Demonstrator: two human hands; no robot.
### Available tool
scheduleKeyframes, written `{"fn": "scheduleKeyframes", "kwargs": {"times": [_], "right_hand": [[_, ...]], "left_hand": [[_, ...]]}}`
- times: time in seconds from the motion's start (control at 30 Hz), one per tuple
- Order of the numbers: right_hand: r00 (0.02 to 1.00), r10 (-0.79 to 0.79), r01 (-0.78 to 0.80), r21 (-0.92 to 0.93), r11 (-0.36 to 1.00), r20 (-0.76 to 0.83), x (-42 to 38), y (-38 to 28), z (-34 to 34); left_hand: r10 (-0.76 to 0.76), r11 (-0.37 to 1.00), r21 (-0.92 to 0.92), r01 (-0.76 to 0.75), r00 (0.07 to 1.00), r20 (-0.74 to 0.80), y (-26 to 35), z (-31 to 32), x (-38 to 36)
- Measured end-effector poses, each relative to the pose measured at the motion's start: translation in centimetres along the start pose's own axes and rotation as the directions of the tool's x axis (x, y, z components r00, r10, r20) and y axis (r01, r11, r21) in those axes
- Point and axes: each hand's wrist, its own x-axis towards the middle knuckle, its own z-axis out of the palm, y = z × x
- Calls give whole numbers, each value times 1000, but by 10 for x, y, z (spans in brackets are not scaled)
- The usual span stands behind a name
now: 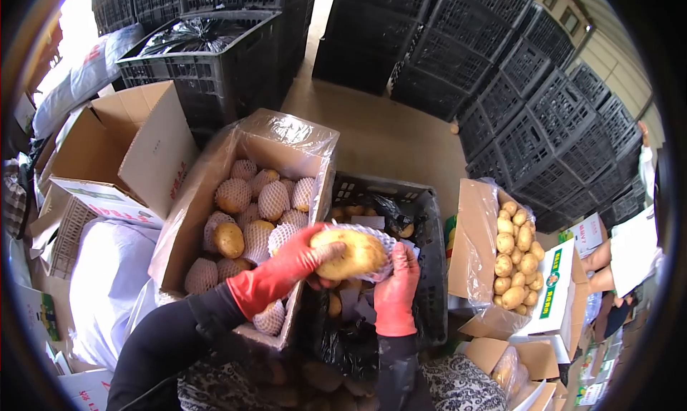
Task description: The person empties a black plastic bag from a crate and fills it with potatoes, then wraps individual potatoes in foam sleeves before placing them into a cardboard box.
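A large potato [351, 253] is held between my two red-gloved hands above a black crate [428, 268]. My left hand [286, 268] grips its left end, thumb lying on top. At the right end, my right hand [398, 286] pinches the white foam net [381, 248], which covers the right and far side of the potato. Left of the crate, a cardboard box [179, 246] lined with clear plastic holds several potatoes in foam nets [273, 200]. Inside the crate lie potatoes, paper pieces and black plastic.
An open box of bare potatoes [517, 257] stands at the right. An empty carton [154, 143] and a white sack [107, 282] are at the left. Black crates [537, 132] are stacked behind. Another person's legs [601, 268] show at the far right.
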Motion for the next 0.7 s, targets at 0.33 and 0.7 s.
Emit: {"fn": "scheduleKeyframes", "kwargs": {"times": [0.33, 0.7], "right_hand": [[981, 194, -122, -765, 632, 4, 61, 44, -39], [892, -185, 400, -911, -103, 412, 62, 111, -90]], "left_hand": [[752, 54, 991, 125, 647, -123, -10, -183, 41], [647, 207, 919, -336, 751, 129, 4, -75, 33]]}}
